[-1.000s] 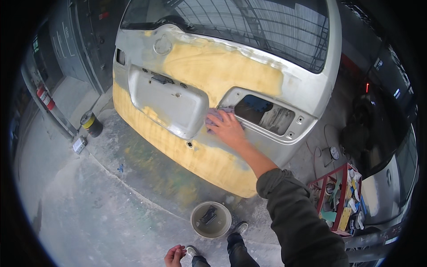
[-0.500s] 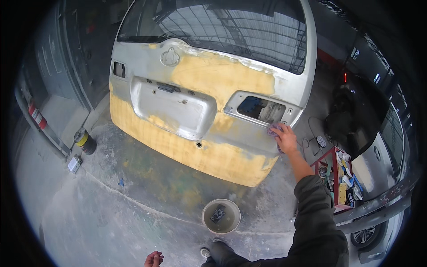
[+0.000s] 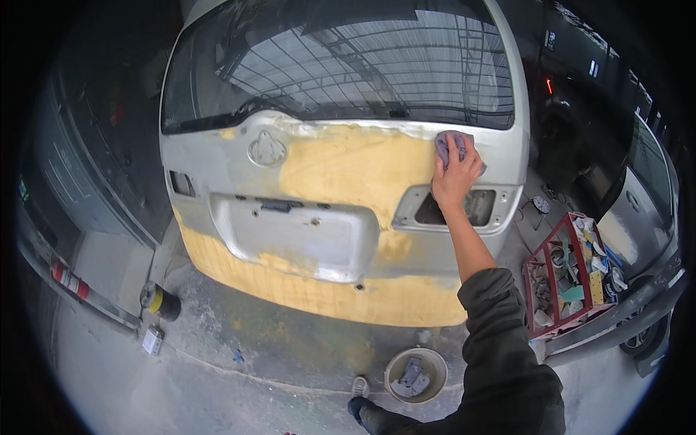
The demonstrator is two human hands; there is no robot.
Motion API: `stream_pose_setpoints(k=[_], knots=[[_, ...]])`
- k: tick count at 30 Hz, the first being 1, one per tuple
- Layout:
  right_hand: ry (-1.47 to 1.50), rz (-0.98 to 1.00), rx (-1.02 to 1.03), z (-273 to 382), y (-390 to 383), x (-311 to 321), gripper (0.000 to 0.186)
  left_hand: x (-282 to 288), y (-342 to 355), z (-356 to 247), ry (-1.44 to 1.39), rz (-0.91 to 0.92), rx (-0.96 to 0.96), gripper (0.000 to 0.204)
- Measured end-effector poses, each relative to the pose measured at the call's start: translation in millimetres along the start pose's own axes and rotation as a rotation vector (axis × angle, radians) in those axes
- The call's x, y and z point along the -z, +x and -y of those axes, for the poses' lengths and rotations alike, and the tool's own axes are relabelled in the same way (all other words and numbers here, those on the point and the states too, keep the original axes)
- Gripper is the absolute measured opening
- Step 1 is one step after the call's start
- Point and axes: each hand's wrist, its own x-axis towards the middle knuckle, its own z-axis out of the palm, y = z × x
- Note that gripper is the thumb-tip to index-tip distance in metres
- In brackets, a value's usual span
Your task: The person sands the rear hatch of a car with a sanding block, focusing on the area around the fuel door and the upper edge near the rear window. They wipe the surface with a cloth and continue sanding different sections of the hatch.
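My right hand (image 3: 457, 174) is closed around a crumpled purple-grey cloth (image 3: 442, 149). It presses the cloth against the vehicle's tailgate (image 3: 500, 156), just below the rear window's lower right corner. Under my wrist lies the light cutout (image 3: 480, 208), partly hidden by it. Left of my hand spreads a broad patch of yellow filler (image 3: 348, 163) on the silver metal; more yellow runs along the tailgate's lower edge. The recessed plate area (image 3: 297, 235) sits bare in the middle. My left hand is out of sight.
A round bucket (image 3: 395, 395) with grey pieces in it stands on the floor beside my shoe (image 3: 360, 386). To the right are a red tool cart (image 3: 562, 279) full of supplies and another car (image 3: 631, 217). A black-and-yellow can (image 3: 161, 301) and a small tin (image 3: 153, 339) stand at left.
My right hand and the cloth have moved up from below the light cutout to above it. My left hand has dropped out of view. The whole view has shifted, and my feet have moved.
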Motion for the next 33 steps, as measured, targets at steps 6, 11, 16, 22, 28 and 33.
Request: stream_pose_setpoints(k=[6,11,16,22,28,33], knots=[[0.141,0.399,0.566,104.3,57.5,-71.7,0.043,-16.9,131.9,-69.6,0.047,0.094,-0.022,0.041],[0.053,0.512,0.694,157.7,66.0,-120.1,0.033,-100.1,204.6,-174.5,0.076,0.264,-0.218,0.040],[-0.001,0.490,0.663,96.0,89.8,-73.6,0.036,-111.0,249.0,-167.6,0.037,0.393,-0.225,0.036],[-0.315,0.422,0.406,-69.0,118.6,36.2,0.038,-73.6,266.0,-113.6,0.082,0.419,-0.086,0.039],[-0.230,0.505,0.645,5.9,110.6,-3.2,0.042,-69.9,321.4,-129.9,0.123,0.456,-0.043,0.030],[-0.071,0.648,0.903,163.0,107.4,-108.0,0.044,-100.8,338.1,-200.0,0.070,0.465,-0.090,0.022]])
